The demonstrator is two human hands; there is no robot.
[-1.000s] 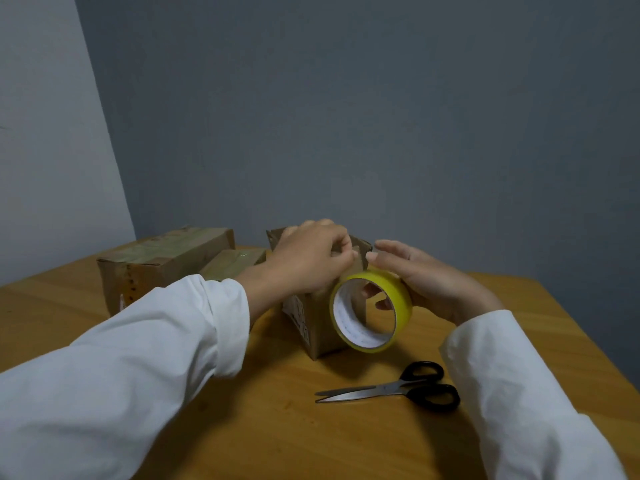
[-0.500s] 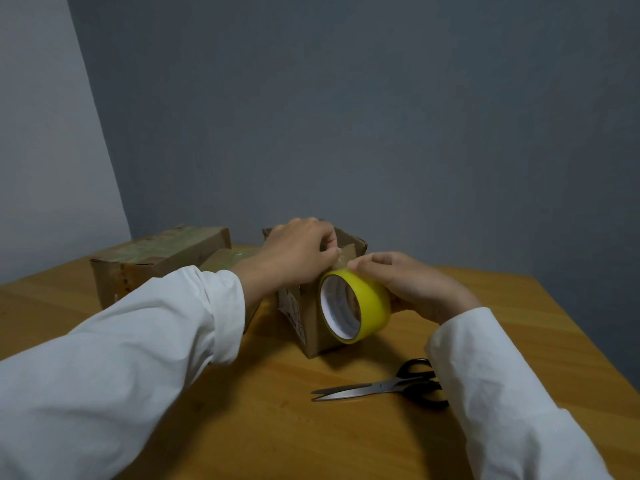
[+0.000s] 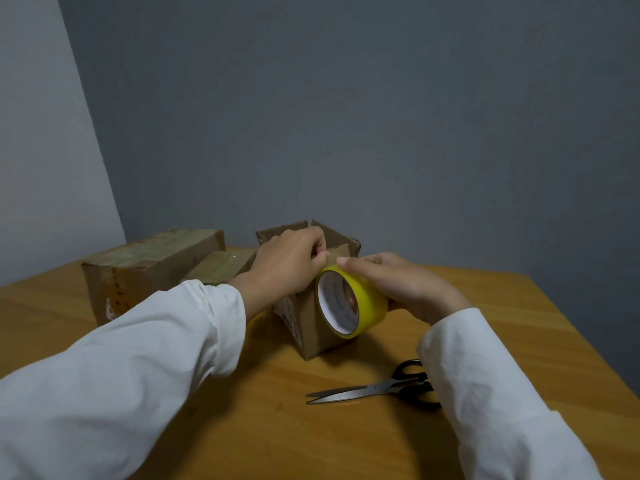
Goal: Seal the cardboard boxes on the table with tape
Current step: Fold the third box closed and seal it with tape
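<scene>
A small brown cardboard box [image 3: 308,336] stands on the wooden table [image 3: 263,427], its top flaps up. A yellow tape roll [image 3: 363,306] is held on edge against the box's right side by my right hand [image 3: 398,289], fingers curled over the roll and thumb on its top. My left hand [image 3: 287,261] sits on the box's near top edge and pinches something small at the top of the roll, probably the tape's end. The box's inside is hidden.
Black-handled scissors [image 3: 381,389] lie shut on the table in front of the box. A larger taped cardboard box [image 3: 145,268] and a lower one [image 3: 221,268] stand at the back left. Grey walls close off the far side; the table's right edge runs near my right sleeve.
The tape roll has come down from in front of the box to rest against its right side. Both hands have stayed together at the roll's top.
</scene>
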